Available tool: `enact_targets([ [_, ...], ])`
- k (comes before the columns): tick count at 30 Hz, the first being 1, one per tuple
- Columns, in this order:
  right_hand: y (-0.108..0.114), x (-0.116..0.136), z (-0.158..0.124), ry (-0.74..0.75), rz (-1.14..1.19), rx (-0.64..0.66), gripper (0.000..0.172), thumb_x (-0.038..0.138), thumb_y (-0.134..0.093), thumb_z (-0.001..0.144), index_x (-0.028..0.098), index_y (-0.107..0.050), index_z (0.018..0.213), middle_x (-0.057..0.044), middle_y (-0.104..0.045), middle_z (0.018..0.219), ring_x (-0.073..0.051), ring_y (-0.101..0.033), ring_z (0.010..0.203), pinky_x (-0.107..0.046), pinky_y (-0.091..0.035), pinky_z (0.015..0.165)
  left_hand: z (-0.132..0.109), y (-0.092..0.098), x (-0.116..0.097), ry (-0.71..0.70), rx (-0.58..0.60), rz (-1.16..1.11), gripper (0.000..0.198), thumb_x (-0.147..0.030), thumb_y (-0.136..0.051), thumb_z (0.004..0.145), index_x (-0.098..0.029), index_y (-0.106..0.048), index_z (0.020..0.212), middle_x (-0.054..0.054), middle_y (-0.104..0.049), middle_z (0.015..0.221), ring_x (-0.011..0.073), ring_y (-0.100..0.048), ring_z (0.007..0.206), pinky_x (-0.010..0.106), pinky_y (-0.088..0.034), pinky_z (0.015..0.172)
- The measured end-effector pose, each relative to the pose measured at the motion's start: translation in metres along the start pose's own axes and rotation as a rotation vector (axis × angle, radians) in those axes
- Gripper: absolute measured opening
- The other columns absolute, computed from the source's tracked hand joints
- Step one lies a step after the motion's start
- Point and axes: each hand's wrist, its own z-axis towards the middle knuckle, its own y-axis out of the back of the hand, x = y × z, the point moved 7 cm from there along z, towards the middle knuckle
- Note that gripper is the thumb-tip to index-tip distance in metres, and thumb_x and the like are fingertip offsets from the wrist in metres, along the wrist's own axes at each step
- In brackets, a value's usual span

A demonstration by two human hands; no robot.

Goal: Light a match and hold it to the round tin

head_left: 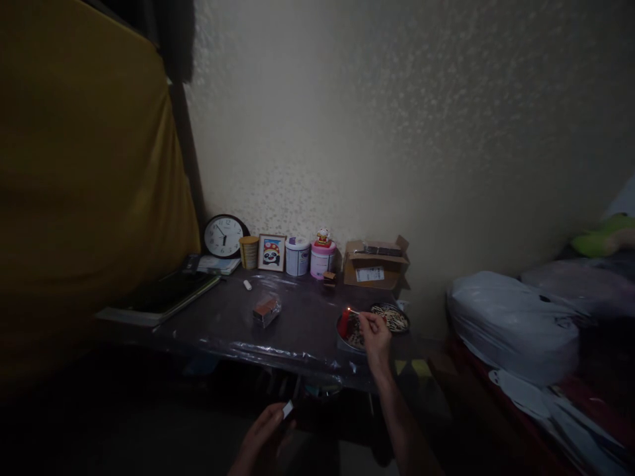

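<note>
My right hand (376, 337) pinches a thin matchstick (355, 312) over the table. The stick's far end meets a small glow at the top of a red candle (344, 324). That candle stands upright in a round dish of dark and pale bits, partly behind my hand. A second round dish (397, 318) with similar bits sits just behind. Below the table's front edge, my left hand (264, 430) is closed around a small box with a white end (288, 409), which looks like a matchbox. The dim light hides most of that box.
On the dark, plastic-covered table (307, 324) lies a clear-wrapped pack of small brown boxes (266, 309). Along the wall stand a clock (223, 237), a framed panda picture (272, 253), tubs (297, 256) and a cardboard box (370, 271). Plastic bags (510, 324) are at right.
</note>
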Motion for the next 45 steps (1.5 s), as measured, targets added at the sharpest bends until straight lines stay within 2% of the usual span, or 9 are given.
enact_targets([
  [5, -0.002, -0.005, 0.002, -0.004, -0.016, 0.007, 0.032, 0.047, -0.066, 0.061, 0.017, -0.062, 0.071, -0.001, -0.063, 0.062, -0.016, -0.058, 0.058, -0.027, -0.046, 0.054, 0.013, 0.012, 0.011, 0.032, -0.053, 0.040, 0.037, -0.048, -0.076, 0.048, -0.021, -0.069, 0.072, 0.007, -0.069, 0.077, 0.0331, -0.057, 0.099, 0.044, -0.034, 0.094],
  [12, -0.005, -0.011, 0.004, -0.012, -0.028, 0.014, 0.032, 0.046, -0.066, 0.060, 0.017, -0.062, 0.071, -0.002, -0.063, 0.062, -0.016, -0.058, 0.057, -0.026, -0.045, 0.052, 0.022, 0.021, 0.018, 0.051, -0.094, 0.046, 0.043, -0.051, -0.078, 0.044, -0.020, -0.070, 0.073, 0.007, -0.070, 0.080, 0.0314, -0.059, 0.093, 0.042, -0.037, 0.088],
  [19, -0.006, -0.013, 0.005, -0.010, -0.024, 0.003, 0.033, 0.047, -0.066, 0.059, 0.016, -0.061, 0.070, -0.002, -0.064, 0.063, -0.016, -0.059, 0.057, -0.027, -0.046, 0.053, 0.018, 0.017, 0.015, 0.060, -0.079, 0.021, 0.041, -0.049, -0.079, 0.044, -0.021, -0.069, 0.072, 0.006, -0.070, 0.080, 0.0288, -0.060, 0.090, 0.040, -0.038, 0.088],
  [27, -0.008, -0.016, 0.004, -0.006, -0.021, 0.008, 0.033, 0.047, -0.067, 0.061, 0.016, -0.062, 0.072, -0.001, -0.063, 0.061, -0.016, -0.059, 0.055, -0.027, -0.046, 0.052, 0.018, 0.015, 0.014, 0.044, -0.037, 0.040, 0.037, -0.049, -0.076, 0.051, -0.021, -0.070, 0.075, 0.006, -0.070, 0.079, 0.0290, -0.061, 0.090, 0.042, -0.038, 0.090],
  [31, -0.008, -0.018, 0.005, -0.007, -0.021, 0.008, 0.032, 0.046, -0.067, 0.061, 0.017, -0.062, 0.072, -0.001, -0.063, 0.061, -0.016, -0.058, 0.056, -0.027, -0.046, 0.053, 0.017, 0.013, 0.013, 0.036, -0.024, 0.030, 0.036, -0.048, -0.077, 0.050, -0.020, -0.070, 0.072, 0.005, -0.069, 0.076, 0.0283, -0.062, 0.087, 0.044, -0.037, 0.092],
  [38, -0.008, -0.016, 0.005, -0.005, -0.027, 0.015, 0.032, 0.046, -0.067, 0.060, 0.017, -0.062, 0.072, -0.001, -0.064, 0.063, -0.017, -0.059, 0.059, -0.028, -0.047, 0.057, 0.006, 0.007, 0.006, 0.050, -0.036, 0.002, 0.028, -0.046, -0.077, 0.051, -0.023, -0.068, 0.066, 0.008, -0.070, 0.081, 0.0362, -0.053, 0.109, 0.048, -0.031, 0.100],
  [45, -0.009, -0.015, 0.004, -0.008, -0.021, 0.009, 0.033, 0.048, -0.067, 0.060, 0.017, -0.062, 0.071, 0.000, -0.063, 0.060, -0.015, -0.057, 0.055, -0.027, -0.046, 0.052, 0.000, 0.001, 0.001, 0.042, -0.030, -0.009, 0.027, -0.048, -0.076, 0.051, -0.025, -0.068, 0.064, 0.007, -0.071, 0.083, 0.0363, -0.050, 0.114, 0.047, -0.031, 0.101],
])
